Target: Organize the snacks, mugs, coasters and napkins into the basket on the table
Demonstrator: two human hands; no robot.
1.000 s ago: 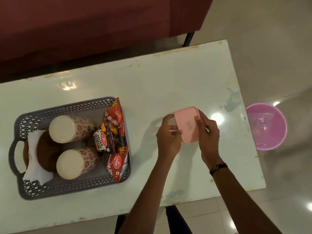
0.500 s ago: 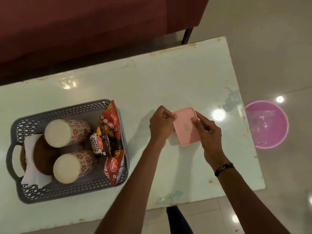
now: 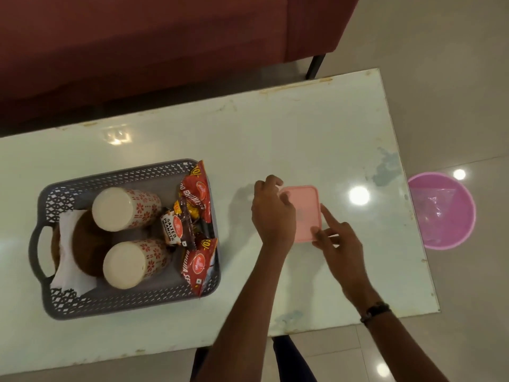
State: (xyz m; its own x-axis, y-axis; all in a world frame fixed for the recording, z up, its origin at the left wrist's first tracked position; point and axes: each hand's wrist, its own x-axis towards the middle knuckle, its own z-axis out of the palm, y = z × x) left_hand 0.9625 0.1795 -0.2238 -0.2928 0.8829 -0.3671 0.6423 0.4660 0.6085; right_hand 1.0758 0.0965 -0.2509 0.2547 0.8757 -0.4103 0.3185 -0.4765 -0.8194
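Observation:
A small pink lidded box (image 3: 303, 205) lies on the white table (image 3: 303, 128), right of the grey basket (image 3: 129, 304). My left hand (image 3: 272, 216) curls over the box's left edge. My right hand (image 3: 336, 238) pinches its near right corner, with the index finger lying along the right edge. Inside the basket lie two floral mugs (image 3: 121, 209) (image 3: 129, 264), brown coasters (image 3: 85, 244) on a white napkin (image 3: 66, 271), and red snack packets (image 3: 197, 191) (image 3: 199, 267) with a peanut packet (image 3: 172, 228) between them.
A dark red sofa (image 3: 165, 37) stands behind the table. A pink bin (image 3: 443, 210) sits on the floor off the table's right end. The table's near edge runs just in front of me.
The box has been lowered from a raised tilt onto the table. My left hand shifted over its left edge, and my right hand slid down to the near right corner.

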